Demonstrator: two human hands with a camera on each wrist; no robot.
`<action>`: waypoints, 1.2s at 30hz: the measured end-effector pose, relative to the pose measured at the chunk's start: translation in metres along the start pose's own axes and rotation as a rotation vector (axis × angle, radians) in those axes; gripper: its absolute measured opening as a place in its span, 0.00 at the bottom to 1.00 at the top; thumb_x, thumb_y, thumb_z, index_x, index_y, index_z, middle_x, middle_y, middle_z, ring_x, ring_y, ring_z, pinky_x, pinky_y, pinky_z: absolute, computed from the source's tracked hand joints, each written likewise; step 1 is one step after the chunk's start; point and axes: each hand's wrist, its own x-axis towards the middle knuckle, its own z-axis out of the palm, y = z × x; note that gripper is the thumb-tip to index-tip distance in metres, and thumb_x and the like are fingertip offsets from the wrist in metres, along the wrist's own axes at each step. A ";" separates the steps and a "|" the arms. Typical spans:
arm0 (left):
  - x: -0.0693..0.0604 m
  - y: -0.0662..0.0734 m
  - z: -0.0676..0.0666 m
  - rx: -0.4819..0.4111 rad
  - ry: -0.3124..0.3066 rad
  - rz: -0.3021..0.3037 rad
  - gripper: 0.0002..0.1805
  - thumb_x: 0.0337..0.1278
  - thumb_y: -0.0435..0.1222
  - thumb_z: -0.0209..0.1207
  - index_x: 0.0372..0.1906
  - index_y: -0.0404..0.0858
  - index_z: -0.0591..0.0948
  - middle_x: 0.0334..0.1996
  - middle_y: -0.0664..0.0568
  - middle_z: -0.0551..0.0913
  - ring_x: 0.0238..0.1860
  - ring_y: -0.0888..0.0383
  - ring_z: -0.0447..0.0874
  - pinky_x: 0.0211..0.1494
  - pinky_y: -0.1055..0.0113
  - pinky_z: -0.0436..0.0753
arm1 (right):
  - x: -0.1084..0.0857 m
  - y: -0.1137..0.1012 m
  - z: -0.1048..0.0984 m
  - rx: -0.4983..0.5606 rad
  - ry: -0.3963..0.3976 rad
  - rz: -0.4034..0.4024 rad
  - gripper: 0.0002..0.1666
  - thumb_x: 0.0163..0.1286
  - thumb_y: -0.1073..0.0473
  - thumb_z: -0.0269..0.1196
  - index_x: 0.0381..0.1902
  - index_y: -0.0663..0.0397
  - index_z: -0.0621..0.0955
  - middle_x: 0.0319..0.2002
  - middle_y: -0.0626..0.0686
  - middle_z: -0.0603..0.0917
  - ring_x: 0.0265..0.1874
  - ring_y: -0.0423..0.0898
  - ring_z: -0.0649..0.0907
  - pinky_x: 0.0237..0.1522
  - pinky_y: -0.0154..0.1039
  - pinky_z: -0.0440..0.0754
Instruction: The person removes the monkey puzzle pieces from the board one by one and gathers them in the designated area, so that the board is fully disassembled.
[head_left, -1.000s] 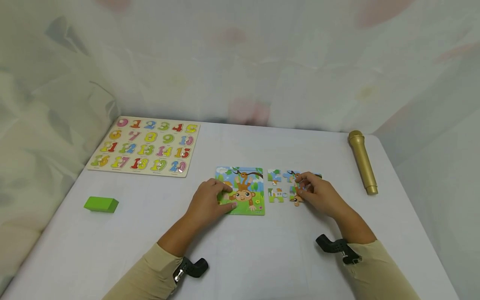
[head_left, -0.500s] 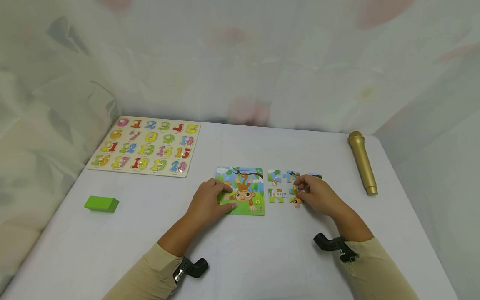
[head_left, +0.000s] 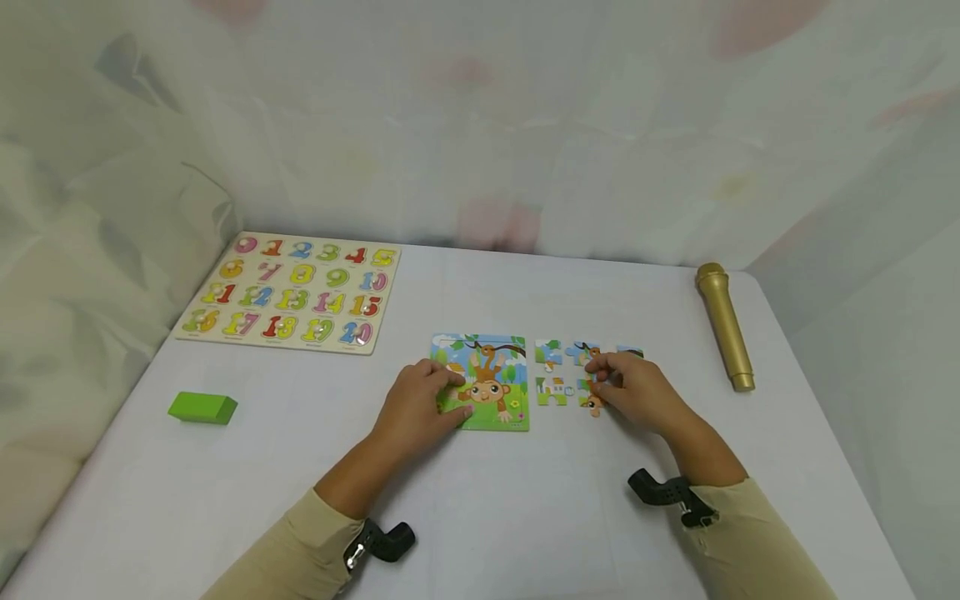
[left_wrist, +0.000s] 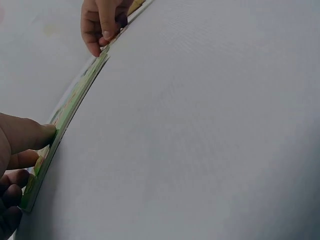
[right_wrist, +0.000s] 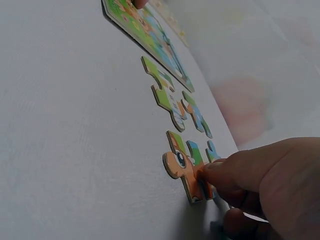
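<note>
The left hand [head_left: 415, 406] holds the monkey board [head_left: 491, 408] on the counter [head_left: 525, 500], the right hand [head_left: 640, 393] pinches a monkey-face piece [right_wrist: 186, 172] to its right, and some other pieces [head_left: 551, 392] seem lined up already, but gaps are left to close.

- The right hand [head_left: 636, 388] sits slightly closer to the board [head_left: 495, 422].
- The puzzle piece [head_left: 590, 408] under its fingertips lies slightly nearer the board's front-edge level.
</note>
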 end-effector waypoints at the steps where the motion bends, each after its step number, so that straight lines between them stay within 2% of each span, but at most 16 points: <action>1: 0.000 0.001 0.000 0.010 0.001 0.005 0.24 0.57 0.48 0.79 0.55 0.41 0.90 0.52 0.48 0.83 0.53 0.47 0.78 0.53 0.54 0.79 | 0.000 0.000 0.000 0.005 0.010 0.000 0.12 0.75 0.64 0.68 0.54 0.56 0.86 0.42 0.49 0.84 0.36 0.45 0.79 0.40 0.42 0.77; 13: -0.004 0.007 -0.008 0.062 -0.011 0.038 0.24 0.56 0.45 0.79 0.55 0.39 0.90 0.53 0.45 0.84 0.56 0.44 0.79 0.58 0.50 0.80 | 0.001 -0.005 0.001 0.076 0.115 0.006 0.10 0.76 0.62 0.68 0.52 0.55 0.87 0.41 0.51 0.84 0.34 0.47 0.80 0.36 0.39 0.78; 18: -0.003 0.007 -0.007 0.080 -0.009 0.083 0.23 0.56 0.45 0.79 0.55 0.41 0.90 0.52 0.46 0.84 0.54 0.45 0.80 0.58 0.50 0.80 | 0.008 -0.013 0.005 0.139 0.052 0.011 0.11 0.77 0.62 0.67 0.54 0.57 0.87 0.41 0.53 0.82 0.29 0.47 0.80 0.30 0.37 0.80; 22: -0.001 0.006 -0.005 0.086 0.006 0.126 0.24 0.55 0.46 0.79 0.56 0.42 0.90 0.51 0.48 0.85 0.52 0.46 0.80 0.57 0.50 0.78 | 0.014 -0.021 0.010 0.207 -0.006 0.007 0.13 0.78 0.62 0.66 0.57 0.57 0.86 0.43 0.55 0.81 0.24 0.49 0.80 0.24 0.40 0.82; 28: 0.008 0.009 0.001 0.108 0.009 0.138 0.26 0.55 0.48 0.79 0.57 0.42 0.90 0.51 0.49 0.85 0.52 0.46 0.80 0.55 0.48 0.77 | 0.024 -0.036 0.019 0.226 -0.051 -0.050 0.13 0.78 0.60 0.65 0.56 0.52 0.87 0.44 0.52 0.83 0.22 0.47 0.76 0.15 0.41 0.76; 30: 0.012 0.011 0.003 0.119 0.003 0.130 0.27 0.56 0.49 0.78 0.58 0.43 0.90 0.51 0.49 0.85 0.52 0.46 0.80 0.54 0.48 0.76 | 0.027 -0.040 0.022 0.213 -0.062 -0.090 0.14 0.78 0.60 0.65 0.57 0.53 0.87 0.45 0.52 0.83 0.25 0.45 0.77 0.19 0.40 0.77; 36: 0.020 0.013 0.007 0.109 -0.021 0.110 0.28 0.58 0.50 0.77 0.61 0.43 0.89 0.52 0.49 0.84 0.54 0.47 0.79 0.56 0.47 0.77 | 0.041 -0.056 0.031 0.120 -0.088 -0.218 0.18 0.75 0.61 0.68 0.60 0.54 0.87 0.48 0.50 0.86 0.40 0.46 0.80 0.42 0.42 0.79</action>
